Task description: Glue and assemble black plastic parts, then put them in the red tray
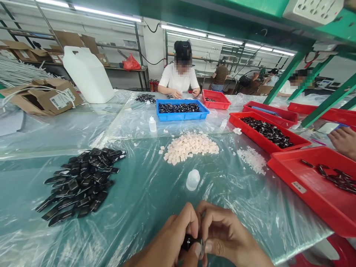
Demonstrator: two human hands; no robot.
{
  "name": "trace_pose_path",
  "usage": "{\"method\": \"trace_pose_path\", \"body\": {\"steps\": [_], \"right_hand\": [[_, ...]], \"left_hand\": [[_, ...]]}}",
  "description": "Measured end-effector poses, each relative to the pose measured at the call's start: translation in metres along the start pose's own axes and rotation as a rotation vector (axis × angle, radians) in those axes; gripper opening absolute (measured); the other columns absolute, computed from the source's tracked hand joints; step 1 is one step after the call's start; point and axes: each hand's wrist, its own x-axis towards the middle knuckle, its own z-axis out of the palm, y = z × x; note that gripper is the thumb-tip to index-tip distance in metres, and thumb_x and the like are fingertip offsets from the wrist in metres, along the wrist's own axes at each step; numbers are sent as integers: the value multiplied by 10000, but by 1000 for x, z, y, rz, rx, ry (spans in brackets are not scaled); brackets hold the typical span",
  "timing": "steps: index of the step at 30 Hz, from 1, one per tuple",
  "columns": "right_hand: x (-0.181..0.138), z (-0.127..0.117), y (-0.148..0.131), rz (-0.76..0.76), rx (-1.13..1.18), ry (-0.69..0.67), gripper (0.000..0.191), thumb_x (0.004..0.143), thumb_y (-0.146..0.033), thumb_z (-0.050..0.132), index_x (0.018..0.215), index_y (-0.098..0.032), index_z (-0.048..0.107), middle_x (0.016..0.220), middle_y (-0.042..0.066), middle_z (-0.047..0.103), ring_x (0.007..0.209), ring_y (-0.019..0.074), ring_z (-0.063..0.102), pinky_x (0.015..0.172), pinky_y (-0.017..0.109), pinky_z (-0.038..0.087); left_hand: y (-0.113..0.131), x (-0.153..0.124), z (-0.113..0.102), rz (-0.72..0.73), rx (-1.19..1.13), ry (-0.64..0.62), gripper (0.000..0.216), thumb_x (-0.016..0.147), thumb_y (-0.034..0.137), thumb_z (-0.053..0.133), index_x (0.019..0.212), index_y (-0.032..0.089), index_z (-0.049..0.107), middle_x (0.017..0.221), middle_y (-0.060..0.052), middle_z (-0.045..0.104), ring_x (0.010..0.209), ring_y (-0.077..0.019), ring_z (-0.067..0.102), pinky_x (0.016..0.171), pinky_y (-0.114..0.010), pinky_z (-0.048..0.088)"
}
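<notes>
Low at the front edge of the table, my left hand (179, 237) is closed on a small black plastic part (188, 241). My right hand (222, 230) meets it there, thumb and fingers pinched at the same part's right end. Fingers cover most of the part, so its full shape is hidden. Just beyond my hands stands a small translucent white bottle (193, 180). A pile of cream-coloured small blocks (189, 146) lies farther back. To the left is a heap of flat black shiny parts (83, 181).
Right of me, a red tray (294, 174) holds some black parts, and another red tray (236, 120) is fuller. Small clear pieces (252, 159) lie beside them. A blue tray (183, 115) sits before a co-worker (180, 76). Another person's hand (345, 141) is at the right edge.
</notes>
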Motion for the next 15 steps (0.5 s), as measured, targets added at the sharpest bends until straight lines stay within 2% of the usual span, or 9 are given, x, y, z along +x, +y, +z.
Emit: {"method": "trace_pose_path", "body": {"steps": [4, 11, 13, 15], "right_hand": [[2, 1, 1, -2, -8, 10, 120, 898, -67, 841, 976, -158, 837, 1064, 44, 679, 837, 129, 782, 752, 242, 670], [3, 3, 5, 15, 17, 34, 98, 886, -92, 857, 952, -150, 814, 1067, 36, 649, 831, 135, 770, 735, 257, 661], [3, 2, 4, 34, 31, 29, 90, 890, -102, 855, 951, -148, 807, 1060, 35, 641, 826, 139, 767, 722, 267, 662], [4, 0, 4, 46, 49, 16, 93, 880, -139, 874, 926, -148, 794, 1033, 33, 643, 822, 141, 753, 693, 259, 655]], "left_hand": [[-4, 1, 0, -22, -29, -27, 167, 936, 347, 485, 910, 279, 335, 830, 10, 651, 640, -134, 537, 548, -222, 305], [-13, 1, 3, -128, 64, 10, 208, 938, 335, 551, 884, 279, 359, 902, 1, 661, 655, -134, 641, 566, -222, 428], [-17, 1, 3, -114, 78, 23, 222, 950, 324, 576, 886, 282, 368, 892, 5, 679, 688, -142, 652, 576, -215, 432], [-22, 1, 4, -59, -6, 0, 248, 959, 352, 619, 903, 285, 387, 859, 16, 695, 689, -141, 630, 560, -206, 407]]}}
